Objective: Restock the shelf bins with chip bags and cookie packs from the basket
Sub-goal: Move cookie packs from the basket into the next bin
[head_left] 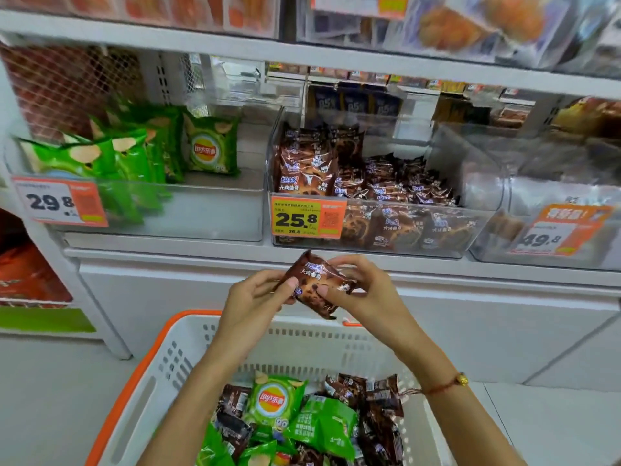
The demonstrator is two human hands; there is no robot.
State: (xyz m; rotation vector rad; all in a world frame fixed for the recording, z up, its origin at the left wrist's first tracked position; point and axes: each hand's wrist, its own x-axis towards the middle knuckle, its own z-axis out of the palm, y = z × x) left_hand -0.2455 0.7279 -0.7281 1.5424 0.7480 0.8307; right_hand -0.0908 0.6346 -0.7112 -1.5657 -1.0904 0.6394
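Both hands hold one brown cookie pack [314,284] in the air, just below the shelf edge and above the basket. My left hand [253,299] pinches its left end and my right hand [361,289] grips its right end. Straight above stands the clear cookie bin [470,227], partly filled with brown packs [376,183]. To its left, the clear chip bin [201,216] holds green chip bags [134,153] on its left side. Below my arms, the white basket [302,341] with an orange rim contains green chip bags [274,401] and brown cookie packs [373,395].
Price tags hang on the bin fronts: 29.8 [58,201], 25.8 [307,218] and 49.8 [557,233]. Another clear bin [504,193] stands to the right of the cookie bin. More stocked shelves run above. A white cabinet front [470,324] lies below the shelf.
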